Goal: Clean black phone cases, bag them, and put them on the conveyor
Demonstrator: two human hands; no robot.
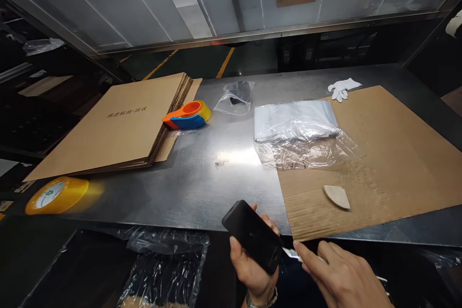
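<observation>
My left hand (pixel 252 269) is closed around a flat black phone-shaped piece (pixel 252 236), tilted in front of the table's near edge. My right hand (pixel 342 274) grips a small knife (pixel 293 254) with a pale handle. Its forefinger stretches along the knife, whose blade tip points at the lower right edge of the black piece. Whether the blade touches that edge I cannot tell. Most of the handle is hidden under my right fingers.
On the metal table (pixel 202 178) are stacked cardboard sheets (pixel 108 125), a tape dispenser (pixel 189 115), a yellow tape roll (pixel 57 195), a small plastic bag (pixel 238 96), wrapped clear bags (pixel 294 120) and a white glove (pixel 342 89). A wedge-shaped beige piece (pixel 337 196) lies on the cardboard sheet (pixel 397 154).
</observation>
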